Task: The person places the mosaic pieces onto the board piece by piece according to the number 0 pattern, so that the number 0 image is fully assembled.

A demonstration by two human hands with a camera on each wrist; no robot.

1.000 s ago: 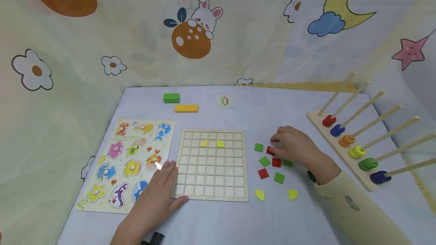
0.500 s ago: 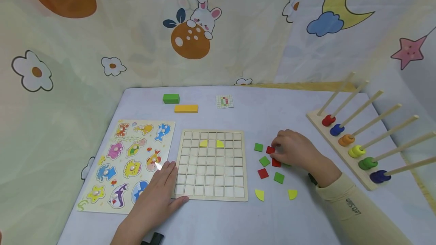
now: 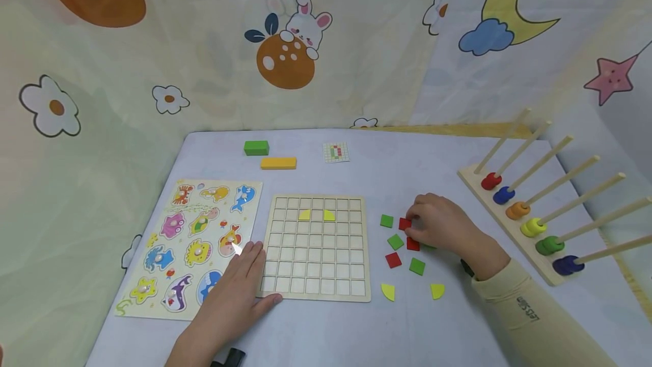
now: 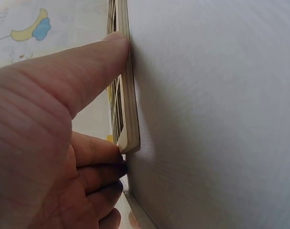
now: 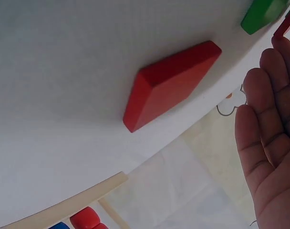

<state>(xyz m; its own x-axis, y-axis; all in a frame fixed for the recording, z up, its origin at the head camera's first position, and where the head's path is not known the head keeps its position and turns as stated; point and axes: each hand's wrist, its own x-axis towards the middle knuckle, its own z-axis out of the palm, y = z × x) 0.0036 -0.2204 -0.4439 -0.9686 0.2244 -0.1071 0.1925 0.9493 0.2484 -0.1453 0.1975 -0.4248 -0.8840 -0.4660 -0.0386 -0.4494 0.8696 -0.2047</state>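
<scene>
My left hand [image 3: 231,287] lies flat at the near left corner of the wooden grid board [image 3: 369,254], its thumb against the front edge and its fingers along the left side. Two yellow quarter-circle tiles [image 3: 304,214] lie in the board's upper squares. Right of the board, my right hand [image 3: 440,222] pinches a red square tile [image 3: 404,223] between thumb and index finger. In the right wrist view the index fingertip meets that tile's edge; the thumb is hidden there. A second red square tile [image 5: 171,88] stands out near this hand, with a green tile [image 5: 262,15] beyond.
An animal knob puzzle [image 3: 175,247] lies left of the board. Green [image 3: 256,148] and orange [image 3: 278,163] blocks and a pattern card [image 3: 336,152] lie at the back. A peg rack with coloured beads [image 3: 542,271] stands right. Several green, red and yellow tiles surround the right hand.
My right hand has shifted slightly nearer, its thumb and index finger coming to the red tile, which now shows more fully. The left hand stays on the board.
</scene>
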